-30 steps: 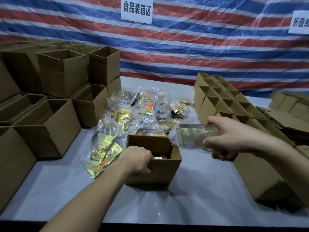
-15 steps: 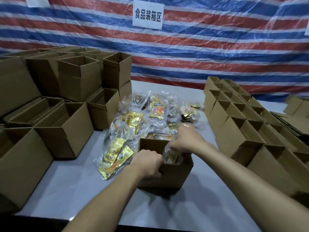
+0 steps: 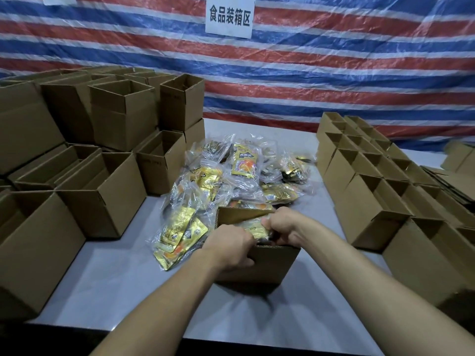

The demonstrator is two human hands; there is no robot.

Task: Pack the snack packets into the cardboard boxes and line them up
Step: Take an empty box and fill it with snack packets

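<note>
A small open cardboard box (image 3: 270, 263) stands in the middle of the table, in front of a heap of clear and gold snack packets (image 3: 231, 181). My left hand (image 3: 228, 246) grips the box's near left rim. My right hand (image 3: 285, 227) is curled over the box's opening and holds a snack packet (image 3: 253, 227) down inside it. Most of the box's inside is hidden by both hands.
Open cardboard boxes (image 3: 102, 191) are stacked at the left. Rows of small open boxes (image 3: 372, 191) line the right side of the grey table (image 3: 123, 283). Flattened cartons (image 3: 457, 183) lie at the far right. A striped tarp with a paper sign (image 3: 228, 18) hangs behind.
My right hand brought a packet from the right over the box and has pushed it down inside. My left hand has stayed on the box's rim.
</note>
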